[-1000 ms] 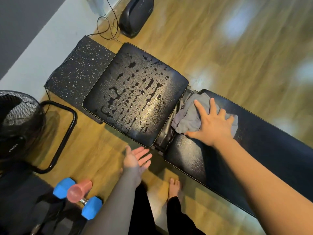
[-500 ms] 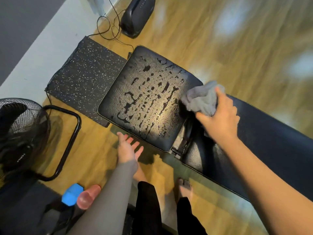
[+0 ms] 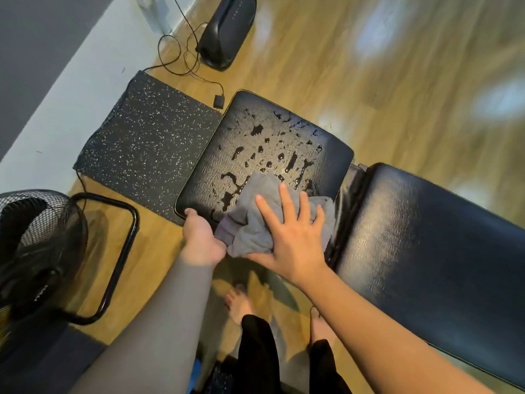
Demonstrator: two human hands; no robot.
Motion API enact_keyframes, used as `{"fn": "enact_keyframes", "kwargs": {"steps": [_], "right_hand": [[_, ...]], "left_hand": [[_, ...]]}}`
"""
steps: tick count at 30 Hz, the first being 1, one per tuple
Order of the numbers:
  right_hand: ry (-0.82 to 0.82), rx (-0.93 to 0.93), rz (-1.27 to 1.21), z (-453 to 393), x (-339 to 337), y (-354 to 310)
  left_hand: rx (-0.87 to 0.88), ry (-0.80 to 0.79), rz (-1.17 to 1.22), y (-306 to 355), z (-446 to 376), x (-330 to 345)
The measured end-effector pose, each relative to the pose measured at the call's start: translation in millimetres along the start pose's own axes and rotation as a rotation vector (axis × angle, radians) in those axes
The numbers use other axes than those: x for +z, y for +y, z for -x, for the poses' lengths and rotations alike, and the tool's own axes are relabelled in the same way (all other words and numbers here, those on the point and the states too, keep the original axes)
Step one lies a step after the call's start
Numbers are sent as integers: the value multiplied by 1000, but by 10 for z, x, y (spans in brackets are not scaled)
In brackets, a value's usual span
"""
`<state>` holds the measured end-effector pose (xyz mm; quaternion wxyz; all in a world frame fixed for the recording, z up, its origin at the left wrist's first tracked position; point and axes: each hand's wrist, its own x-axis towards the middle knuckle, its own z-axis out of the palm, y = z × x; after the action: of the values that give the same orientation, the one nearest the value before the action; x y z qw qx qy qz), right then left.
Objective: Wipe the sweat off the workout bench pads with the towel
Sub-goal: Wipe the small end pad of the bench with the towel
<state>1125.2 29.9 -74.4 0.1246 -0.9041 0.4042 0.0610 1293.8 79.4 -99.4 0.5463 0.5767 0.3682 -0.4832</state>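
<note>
A black workout bench has a square seat pad [image 3: 264,137] beaded with wet drops and a long back pad [image 3: 426,237] to the right. A crumpled grey towel [image 3: 250,220] lies on the seat pad's near edge. My right hand [image 3: 289,237] presses flat on the towel with fingers spread. My left hand [image 3: 199,237] grips the near left corner of the seat pad, beside the towel, its fingers hidden under the edge.
A speckled black rubber mat [image 3: 145,143] lies left of the seat pad. A black floor fan [image 3: 37,251] with a tubular stand sits at the left. A dark speaker [image 3: 224,29] and cables lie at the back. My bare feet [image 3: 238,305] stand on the wooden floor.
My right hand carried the towel from the back pad across the gap and laid it flat on the wet seat pad. My left hand moved from the air onto the seat pad's corner.
</note>
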Motion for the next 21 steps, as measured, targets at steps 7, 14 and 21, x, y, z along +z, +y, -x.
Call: {"fn": "enact_keyframes", "kwargs": {"steps": [7,14,21], "right_hand": [[9,-5,81,-36,71,0],[74,-106,147,-200,36,250],[38,160,115,-1171,-276,794]], "left_hand": [[27,39,-2,37,-113,-65],[21,-27,21,29,-179,-89],[10,43,-46,37,-209,-124]]}}
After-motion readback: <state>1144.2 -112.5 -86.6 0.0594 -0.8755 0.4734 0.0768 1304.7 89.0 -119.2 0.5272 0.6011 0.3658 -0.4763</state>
